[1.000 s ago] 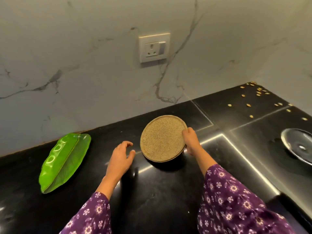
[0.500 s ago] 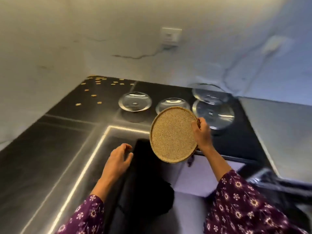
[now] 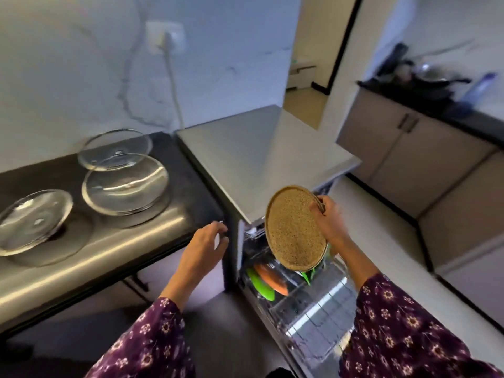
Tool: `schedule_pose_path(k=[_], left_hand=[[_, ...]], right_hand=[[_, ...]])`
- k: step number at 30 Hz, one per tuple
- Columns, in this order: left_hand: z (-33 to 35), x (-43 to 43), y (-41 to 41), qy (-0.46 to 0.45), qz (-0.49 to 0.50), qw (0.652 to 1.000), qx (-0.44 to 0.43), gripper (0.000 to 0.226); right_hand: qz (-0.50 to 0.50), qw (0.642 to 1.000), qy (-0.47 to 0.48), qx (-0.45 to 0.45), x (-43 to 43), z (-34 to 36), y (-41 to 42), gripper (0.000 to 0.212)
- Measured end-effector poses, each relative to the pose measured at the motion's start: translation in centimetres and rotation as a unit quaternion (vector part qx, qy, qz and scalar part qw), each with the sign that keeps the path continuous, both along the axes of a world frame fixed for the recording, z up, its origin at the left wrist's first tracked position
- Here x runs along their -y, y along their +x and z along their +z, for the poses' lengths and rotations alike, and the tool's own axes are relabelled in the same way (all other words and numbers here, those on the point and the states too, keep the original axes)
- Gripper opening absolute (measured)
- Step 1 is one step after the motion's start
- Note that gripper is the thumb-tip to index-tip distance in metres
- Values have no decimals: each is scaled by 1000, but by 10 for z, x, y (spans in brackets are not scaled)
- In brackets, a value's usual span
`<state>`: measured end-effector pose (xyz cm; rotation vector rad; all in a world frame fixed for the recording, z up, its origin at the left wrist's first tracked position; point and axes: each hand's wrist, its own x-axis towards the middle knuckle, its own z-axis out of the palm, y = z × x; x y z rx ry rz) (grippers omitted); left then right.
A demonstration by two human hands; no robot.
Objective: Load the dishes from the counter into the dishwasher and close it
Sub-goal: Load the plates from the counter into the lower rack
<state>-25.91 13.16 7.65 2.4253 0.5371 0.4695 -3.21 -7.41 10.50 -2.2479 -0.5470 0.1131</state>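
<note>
Black stone counter point(image 3: 109, 249) under a marbled wall, butting against a steel-topped dishwasher point(image 3: 261, 159) with its front open. Right fingers point(image 3: 327, 203) curled over the upper right rim of a speckled tan plate point(image 3: 296, 227), pinching it; the right hand point(image 3: 331, 222) holds the plate in the air, tilted, face toward the camera, in front of the dishwasher opening and above the lower rack point(image 3: 308, 298). Left fingers point(image 3: 218, 230) loosely bent, slightly apart, holding nothing; the left hand point(image 3: 203, 245) sits just beside the counter's front corner, contact with the edge not clear. Purple flowered sleeves on both arms. On the rack, a green plate point(image 3: 260, 285) and an orange plate point(image 3: 272, 276) stand on edge side by side; another green piece shows below the held plate, mostly hidden by it. Upper part of the dishwasher interior blocked by the tan plate; near end of the rack cut off by the right sleeve. On the counter, three glass plates: one at the left point(image 3: 32, 216), one in the middle point(image 3: 125, 184), one behind it point(image 3: 114, 148), the last two overlapping in view, touching or not cannot be told. White cord point(image 3: 174, 85) drops from a wall socket point(image 3: 166, 36) behind the dishwasher. Far right, beige cabinets point(image 3: 403, 148) under a dark worktop with blurred pans and a blue bottle point(image 3: 477, 88).
</note>
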Motion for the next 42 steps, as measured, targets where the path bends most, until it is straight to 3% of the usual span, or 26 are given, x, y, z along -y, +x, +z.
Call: schedule_pose_path(k=[3, 9, 18, 24, 29, 34, 42], left_hand=[[-8, 21, 54, -12, -59, 998, -27, 29], [-26, 46, 138, -18, -140, 988, -57, 22], [-53, 33, 252, 55, -185, 979, -69, 26], [-74, 20, 314, 111, -207, 971, -55, 34], [-92, 26, 342, 129, -250, 958, -58, 36], [-105, 36, 343, 173, -251, 951, -60, 38], [-129, 55, 298, 233, -223, 945, -53, 39]], right_hand=[[-54, 998, -20, -9, 49, -14, 27, 18], [-95, 994, -49, -39, 100, -53, 64, 15], [-86, 984, -137, -70, 100, -130, 113, 24], [-113, 960, -220, -132, 79, -163, 132, 30], [-123, 954, -218, -167, 75, -204, 138, 41], [-58, 956, -235, -164, 80, -247, 132, 26], [-4, 916, -318, -245, 90, -311, 95, 21]])
